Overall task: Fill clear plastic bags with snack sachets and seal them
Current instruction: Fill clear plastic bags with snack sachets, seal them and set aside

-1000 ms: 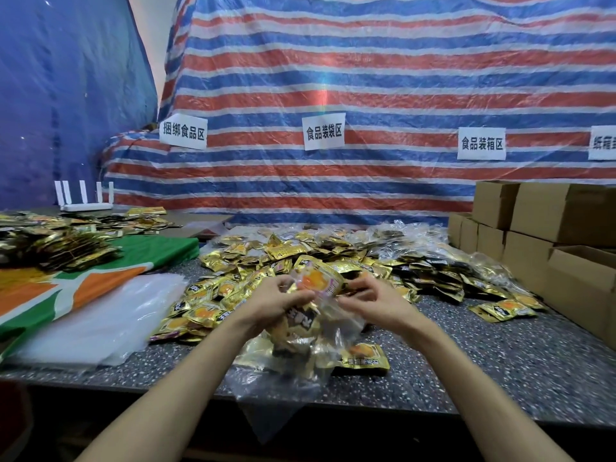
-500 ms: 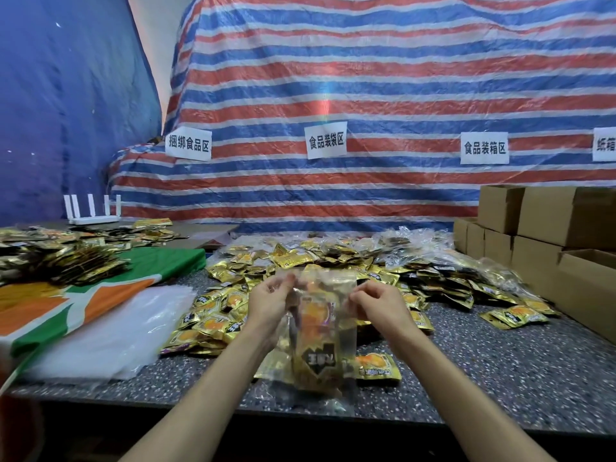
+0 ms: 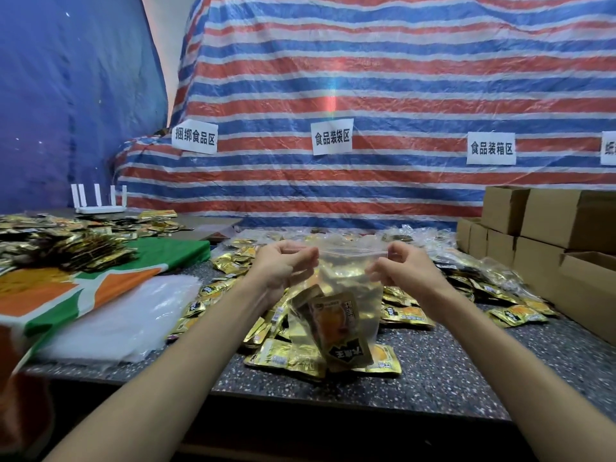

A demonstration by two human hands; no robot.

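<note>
Sealing now: zip-lock bag (image 3: 336,288) of sachets (image 3: 340,325) pinched at both top corners by left hand (image 3: 283,268) and right hand (image 3: 405,268); next, probably pressing the strip (image 3: 353,251) closed.

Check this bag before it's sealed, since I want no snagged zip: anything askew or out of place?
Nothing serious. The sachets sit tilted low in the clear bag, well below the zip strip that the left hand and right hand pinch at its ends. No tear shows.

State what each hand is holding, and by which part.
Left hand and right hand pinch the clear plastic bag at opposite ends of its top seal.
</note>
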